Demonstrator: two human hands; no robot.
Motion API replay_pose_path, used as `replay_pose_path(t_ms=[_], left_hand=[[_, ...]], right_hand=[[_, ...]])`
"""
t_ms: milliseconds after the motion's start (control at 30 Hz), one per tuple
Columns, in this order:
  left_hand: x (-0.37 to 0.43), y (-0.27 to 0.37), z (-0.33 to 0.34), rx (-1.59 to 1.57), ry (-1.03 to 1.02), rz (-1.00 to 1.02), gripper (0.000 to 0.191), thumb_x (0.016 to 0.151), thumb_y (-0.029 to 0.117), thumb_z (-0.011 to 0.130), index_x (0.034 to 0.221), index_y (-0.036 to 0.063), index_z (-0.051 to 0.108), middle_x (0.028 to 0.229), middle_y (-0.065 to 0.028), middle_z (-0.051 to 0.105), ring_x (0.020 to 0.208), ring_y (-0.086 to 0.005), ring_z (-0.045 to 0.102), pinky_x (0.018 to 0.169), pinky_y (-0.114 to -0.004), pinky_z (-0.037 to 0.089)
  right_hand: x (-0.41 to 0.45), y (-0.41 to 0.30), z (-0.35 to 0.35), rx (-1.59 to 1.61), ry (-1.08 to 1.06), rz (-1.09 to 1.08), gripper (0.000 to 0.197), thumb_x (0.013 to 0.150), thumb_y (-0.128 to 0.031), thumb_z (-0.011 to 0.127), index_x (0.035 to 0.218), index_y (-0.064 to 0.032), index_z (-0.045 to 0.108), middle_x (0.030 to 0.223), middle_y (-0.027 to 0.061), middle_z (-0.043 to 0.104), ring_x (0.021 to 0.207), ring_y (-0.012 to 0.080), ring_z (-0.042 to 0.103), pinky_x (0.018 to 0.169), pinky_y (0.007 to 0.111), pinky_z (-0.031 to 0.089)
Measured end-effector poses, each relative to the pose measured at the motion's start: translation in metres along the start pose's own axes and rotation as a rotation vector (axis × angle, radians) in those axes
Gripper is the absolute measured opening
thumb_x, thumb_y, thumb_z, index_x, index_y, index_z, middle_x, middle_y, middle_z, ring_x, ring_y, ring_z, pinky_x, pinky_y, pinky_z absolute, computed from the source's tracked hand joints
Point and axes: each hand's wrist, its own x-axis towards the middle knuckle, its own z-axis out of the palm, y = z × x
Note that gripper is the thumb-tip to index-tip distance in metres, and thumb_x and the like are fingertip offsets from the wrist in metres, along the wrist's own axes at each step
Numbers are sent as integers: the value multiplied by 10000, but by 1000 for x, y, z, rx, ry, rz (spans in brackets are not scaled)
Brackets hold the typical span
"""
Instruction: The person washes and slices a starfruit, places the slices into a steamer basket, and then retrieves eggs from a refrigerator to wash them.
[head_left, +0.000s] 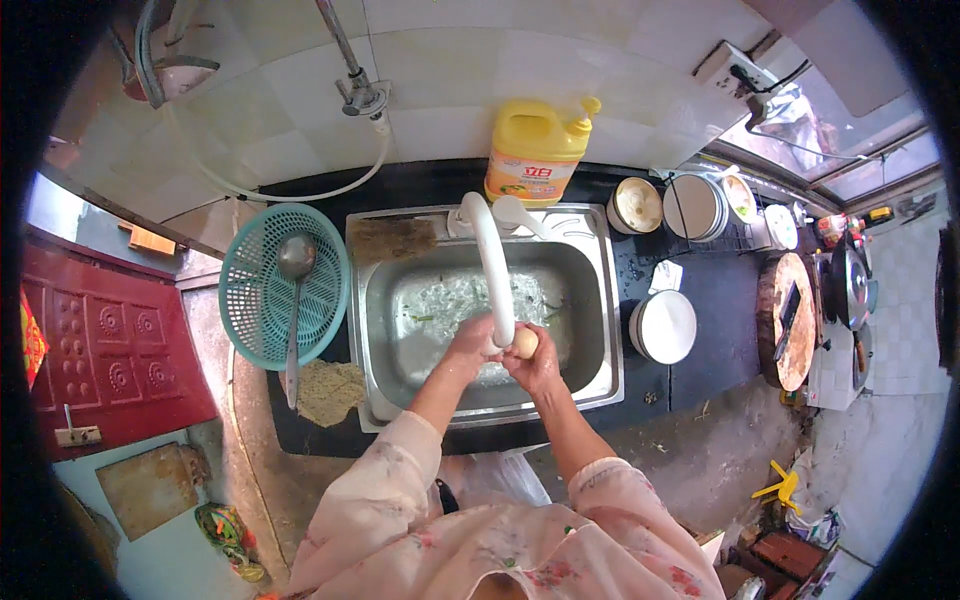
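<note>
Under the end of the white curved faucet (491, 262), both hands meet above the stainless steel sink (390, 360). My right hand (536, 367) is closed around a small, pale, round item (526, 343), perhaps a peeled potato. My left hand (474, 349) is close against it, partly behind the spout; whether its fingers grip anything is hidden. Small green scraps (422, 318) lie on the wet sink bottom. A brown scrubbing pad (394, 238) rests on the sink's back left corner.
Left of the sink, a teal plastic colander (341, 300) holds a metal ladle (297, 259), near a tan cloth (330, 394). A yellow detergent jug (536, 154) stands behind. To the right are white bowls (667, 328), stacked dishes (694, 206) and a knife (786, 322) on a round wooden chopping board (799, 292).
</note>
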Motion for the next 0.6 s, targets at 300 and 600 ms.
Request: replay_pose_path(t_ms=[300,600], left_hand=[[-27,19,-4,-4,130,-63,282,844,309,517,854,35,583,668,-59,578,473,-134,511,386,-250,376],[-55,13,-10,347,195,-50,329,816,346,610,933,41,570,720,-74,600,625,-151,587,504,-275,466]], right_hand=[[-2,9,22,-144,-129,-96,270,824,-208,546,1041,-63,478,864,92,560,753,206,560,636,302,486],[8,38,54,-65,-118,-56,251,861,-256,446,944,-31,522,863,123,567,774,248,552,662,371,472]])
